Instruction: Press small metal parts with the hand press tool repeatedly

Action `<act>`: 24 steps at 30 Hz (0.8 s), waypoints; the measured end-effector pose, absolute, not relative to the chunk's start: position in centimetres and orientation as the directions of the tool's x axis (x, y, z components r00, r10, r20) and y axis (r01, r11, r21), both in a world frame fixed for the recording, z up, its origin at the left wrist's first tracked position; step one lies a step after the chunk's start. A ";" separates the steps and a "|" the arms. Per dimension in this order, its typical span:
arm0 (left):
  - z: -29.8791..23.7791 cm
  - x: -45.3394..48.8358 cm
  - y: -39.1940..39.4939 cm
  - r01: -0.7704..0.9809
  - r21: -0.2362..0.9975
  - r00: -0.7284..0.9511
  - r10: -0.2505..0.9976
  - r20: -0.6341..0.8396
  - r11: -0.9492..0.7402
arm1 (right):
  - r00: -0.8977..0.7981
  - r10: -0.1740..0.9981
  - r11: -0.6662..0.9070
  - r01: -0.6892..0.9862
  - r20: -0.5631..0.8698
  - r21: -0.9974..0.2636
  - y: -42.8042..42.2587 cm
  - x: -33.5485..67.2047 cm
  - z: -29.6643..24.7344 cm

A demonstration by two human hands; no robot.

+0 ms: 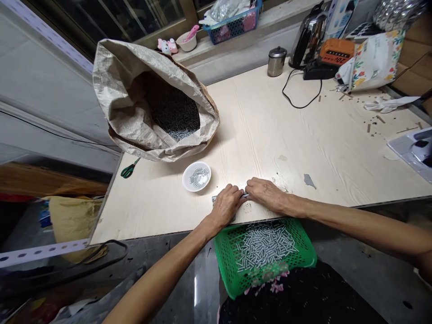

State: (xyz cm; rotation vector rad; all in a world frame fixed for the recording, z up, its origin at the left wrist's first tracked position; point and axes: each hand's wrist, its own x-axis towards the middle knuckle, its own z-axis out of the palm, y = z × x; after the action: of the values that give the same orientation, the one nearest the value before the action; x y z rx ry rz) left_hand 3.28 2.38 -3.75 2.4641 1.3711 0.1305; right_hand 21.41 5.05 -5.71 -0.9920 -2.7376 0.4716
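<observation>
A narrow grey metal strip point(246, 195) lies along the table's front edge, mostly covered by my hands. My left hand point(225, 206) is closed over its left and middle part. At its right end the fingers of my right hand point(265, 193) are bent and pressed together around it; anything small between the fingertips is hidden. Left of my hands stands a white bowl point(186, 181) with small silvery rod-like pieces that look like springs. Below the edge, on my lap, a green plastic basket point(227, 278) holds a heap of similar pieces point(268, 245).
A large open woven sack point(118, 103) with many small metal pieces stands at the back left. Green-handled scissors point(128, 170) lie near the left edge. Farther back are a metal canister point(276, 62), a kettle point(308, 36), a black cable point(297, 106) and a floral packet point(376, 63).
</observation>
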 end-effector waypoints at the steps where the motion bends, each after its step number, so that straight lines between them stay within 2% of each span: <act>1: -3.8 3.1 2.3 0.815 0.326 0.520 0.852 -0.051 -0.478 | -0.754 0.650 0.726 0.583 0.090 -0.364 5.2 21.6 -5.7; 5: -2.7 1.0 1.2 0.837 0.361 0.392 0.911 0.126 -0.410 | -0.736 0.633 0.758 0.528 0.239 -0.383 5.3 23.4 -4.8; 8: -1.2 -0.9 -0.7 0.885 0.379 0.187 0.952 0.241 -0.270 | -0.716 0.647 0.746 0.521 0.264 -0.415 4.8 24.2 -4.3; 10: -0.6 -1.5 -2.5 0.910 0.347 0.136 0.954 0.269 -0.227 | -0.697 0.667 0.727 0.532 0.264 -0.433 4.4 23.9 -4.3; 15: -2.4 -0.2 -6.2 0.902 0.235 0.309 0.923 0.232 -0.361 | -0.628 0.716 0.697 0.626 0.305 -0.349 5.6 21.5 -5.5; 18: -4.2 0.3 -7.2 0.904 0.170 0.358 0.912 0.201 -0.392 | -0.656 0.705 0.708 0.636 0.270 -0.306 8.4 20.0 -6.3; 21: -4.8 0.1 -7.3 0.893 0.167 0.389 0.903 0.182 -0.419 | -0.725 0.640 0.759 0.545 0.254 -0.357 11.3 18.9 -6.5; 24: -4.6 -0.3 -7.3 0.882 0.218 0.387 0.906 0.171 -0.417 | -0.727 0.649 0.747 0.556 0.223 -0.363 12.4 18.3 -6.2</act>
State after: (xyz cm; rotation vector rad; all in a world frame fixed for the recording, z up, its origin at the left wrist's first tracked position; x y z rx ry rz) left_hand -0.29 -7.27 -4.64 2.5383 1.6420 0.4038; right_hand 18.34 12.42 -6.20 -0.9319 -2.6117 0.3886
